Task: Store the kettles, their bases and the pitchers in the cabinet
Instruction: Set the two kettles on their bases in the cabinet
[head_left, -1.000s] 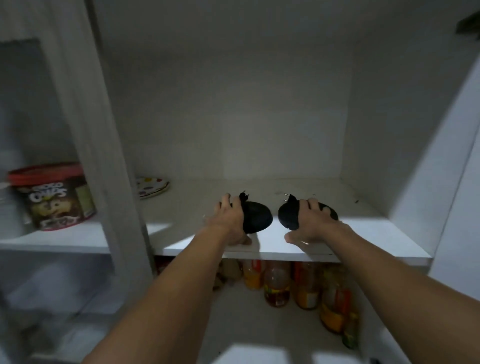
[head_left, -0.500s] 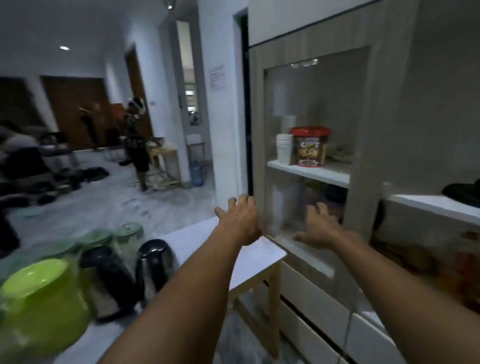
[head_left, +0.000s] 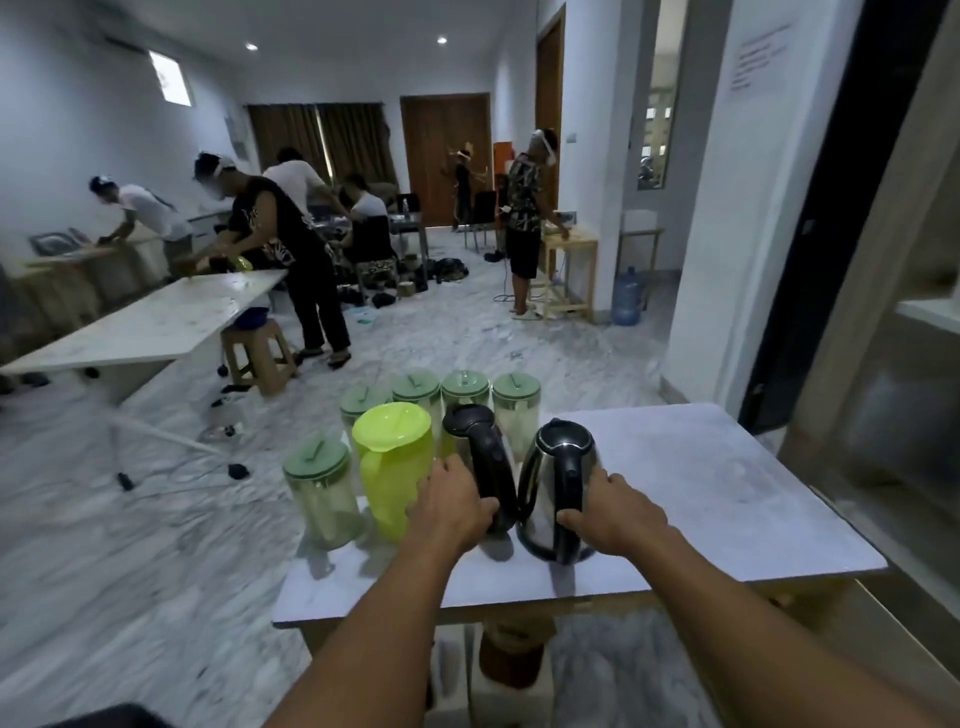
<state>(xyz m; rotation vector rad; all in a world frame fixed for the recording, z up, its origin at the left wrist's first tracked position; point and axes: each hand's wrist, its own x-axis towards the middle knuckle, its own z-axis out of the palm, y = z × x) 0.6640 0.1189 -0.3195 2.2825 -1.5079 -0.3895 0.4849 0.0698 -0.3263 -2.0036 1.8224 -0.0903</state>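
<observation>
On the white table (head_left: 701, 493) right in front, both kettles stand upright and close together near the front edge, and each has a hand on it. Left hand (head_left: 449, 512) wraps its fingers round the black handle of the left kettle (head_left: 470, 421), thumb across the near side. That kettle's body sits mostly hidden behind the hand, so only the black lid and handle show well. Right hand (head_left: 615, 512) grips the black handle of the right kettle (head_left: 540, 499), the shiny steel one, with the thumb on the front of the handle and the fingers curled behind it. Whether either kettle is off the tabletop, I cannot tell. Just beside the left hand stands the lime-green pitcher (head_left: 395, 467), lid on. Around it are the clear pitchers (head_left: 322, 493) with pale green lids: one at the front left, four in a row behind along the far edge. Over at the right edge of the view is the cabinet (head_left: 852, 322), blurred, with a white shelf showing inside, well apart from the kettles. Beyond, several people bend over other tables, and a blue water bottle (head_left: 627, 296) stands by the wall.
</observation>
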